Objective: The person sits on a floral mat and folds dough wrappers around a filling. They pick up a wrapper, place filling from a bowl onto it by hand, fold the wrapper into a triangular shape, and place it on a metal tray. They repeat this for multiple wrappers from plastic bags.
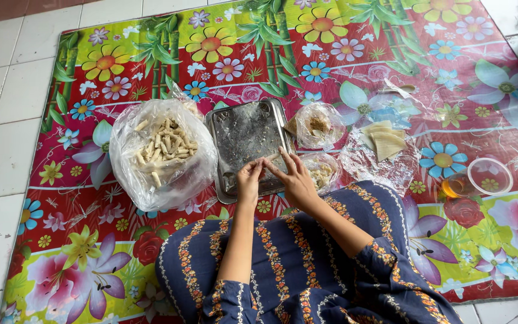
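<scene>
Both hands meet at the middle of the frame, over the lower edge of one metal tray point(244, 135). The left hand point(249, 183) and right hand point(295, 180) have their fingers clamped together on one thin pale wrapper point(271, 159). One plastic bag of rolled sticks point(162, 150) lies left; one stack of wrappers point(385, 141) lies right.

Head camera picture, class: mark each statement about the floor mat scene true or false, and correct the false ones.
1. Both hands, left hand and right hand, meet over the metal tray. True.
2. The clear bag of rolled pieces lies right of the tray. False: it lies to its left.
3. The stack of flat wrappers rests on clear plastic. True.
4. The mat is plain white. False: it is bright and flowered.
</scene>
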